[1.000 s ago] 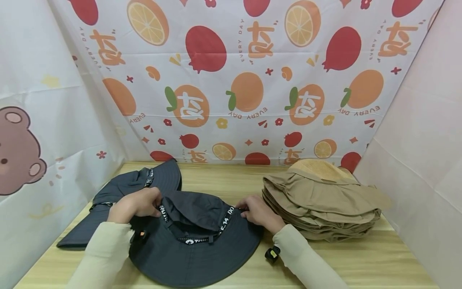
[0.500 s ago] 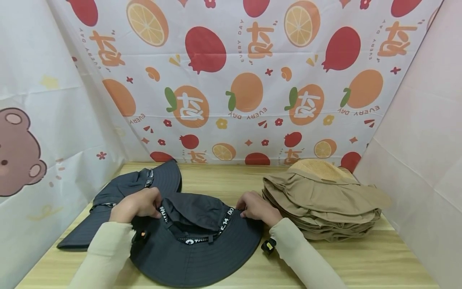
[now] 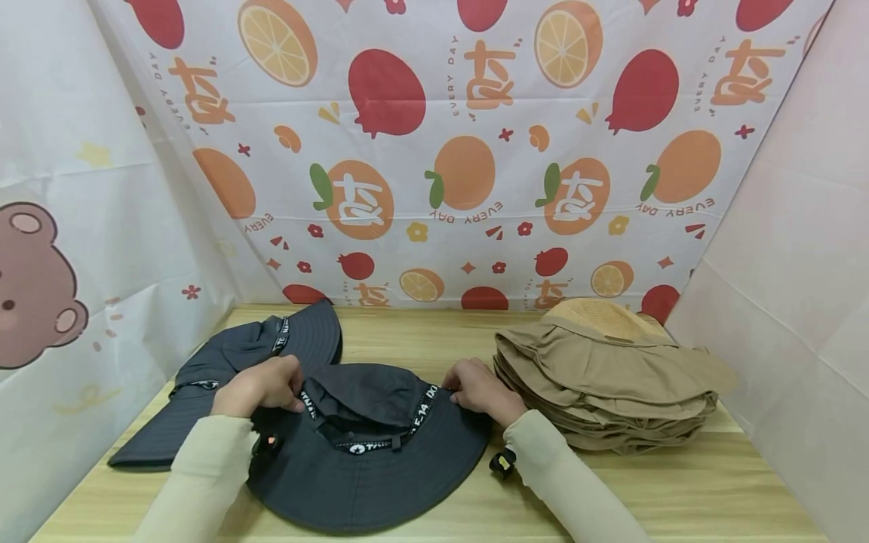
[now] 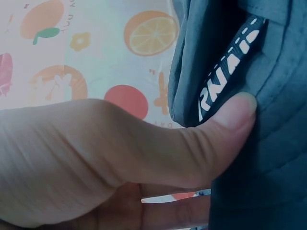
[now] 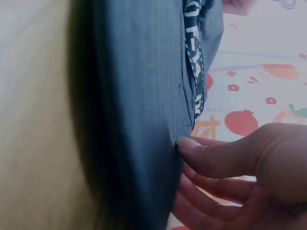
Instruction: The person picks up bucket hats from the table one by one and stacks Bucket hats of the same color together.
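Note:
A dark bucket hat (image 3: 360, 490) with a white-lettered band lies crown up in front of me, its wide brim spread toward the near edge. My left hand (image 3: 263, 388) pinches the brim at the hat's left side; in the left wrist view the thumb (image 4: 235, 115) presses on the brim beside the band, with fingers behind it. At the right side my right hand (image 3: 480, 388) pinches the brim between thumb and fingers, as the right wrist view shows with the thumb (image 5: 192, 146) on the brim's edge. The crown (image 3: 380, 396) is partly caved in.
Another dark hat (image 3: 152, 430) lies folded on the left, behind my left forearm. A stack of tan hats (image 3: 604, 377) stands at the right, close to my right hand. Fruit-printed cloth (image 3: 400, 173) hangs behind the wooden table (image 3: 720, 490).
Both hands keep their hold on the brim. The hat's near edge has shifted slightly away from me, and the right hand and forearm have moved a little to the left.

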A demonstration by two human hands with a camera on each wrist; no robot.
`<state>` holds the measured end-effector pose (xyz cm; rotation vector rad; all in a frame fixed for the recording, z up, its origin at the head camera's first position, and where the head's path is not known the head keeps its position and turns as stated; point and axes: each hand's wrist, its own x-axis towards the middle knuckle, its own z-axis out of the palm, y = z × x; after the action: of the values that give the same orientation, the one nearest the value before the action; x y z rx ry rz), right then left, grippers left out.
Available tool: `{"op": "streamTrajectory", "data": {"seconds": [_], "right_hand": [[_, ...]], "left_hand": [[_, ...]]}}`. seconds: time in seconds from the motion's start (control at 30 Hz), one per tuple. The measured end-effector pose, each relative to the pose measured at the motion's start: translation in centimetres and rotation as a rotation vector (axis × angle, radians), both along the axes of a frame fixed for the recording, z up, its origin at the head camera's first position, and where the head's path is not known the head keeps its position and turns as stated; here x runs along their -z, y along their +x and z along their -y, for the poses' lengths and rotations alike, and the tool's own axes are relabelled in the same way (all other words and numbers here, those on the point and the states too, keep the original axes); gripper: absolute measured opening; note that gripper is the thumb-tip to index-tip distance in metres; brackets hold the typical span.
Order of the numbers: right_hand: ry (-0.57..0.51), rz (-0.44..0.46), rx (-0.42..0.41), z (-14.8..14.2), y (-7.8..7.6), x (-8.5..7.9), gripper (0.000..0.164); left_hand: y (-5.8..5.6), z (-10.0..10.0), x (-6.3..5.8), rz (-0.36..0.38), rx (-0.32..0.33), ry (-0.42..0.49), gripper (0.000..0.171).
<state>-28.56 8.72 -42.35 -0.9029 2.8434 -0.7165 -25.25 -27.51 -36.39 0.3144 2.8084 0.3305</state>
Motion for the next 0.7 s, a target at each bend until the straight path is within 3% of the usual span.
{"op": "streamTrajectory", "data": {"seconds": [0.17, 0.37, 0.7], "right_hand": [[0.0, -0.054, 0.021, 0.0, -0.3, 0.3, 0.027], [0.04, -0.048, 0.055, 0.1, -0.1, 0.0, 0.012], [0.105, -0.067, 0.079, 0.8, 0.1, 0.5, 0.009]], "left_hand": [[-0.3, 0.2, 0.6, 0.002, -0.017, -0.003, 0.03], [-1.5, 1.1, 1.7, -0.023, 0.001, -0.019, 0.032], [-0.6, 0.6, 0.7, -0.027, -0.036, 0.002, 0.024]]}}
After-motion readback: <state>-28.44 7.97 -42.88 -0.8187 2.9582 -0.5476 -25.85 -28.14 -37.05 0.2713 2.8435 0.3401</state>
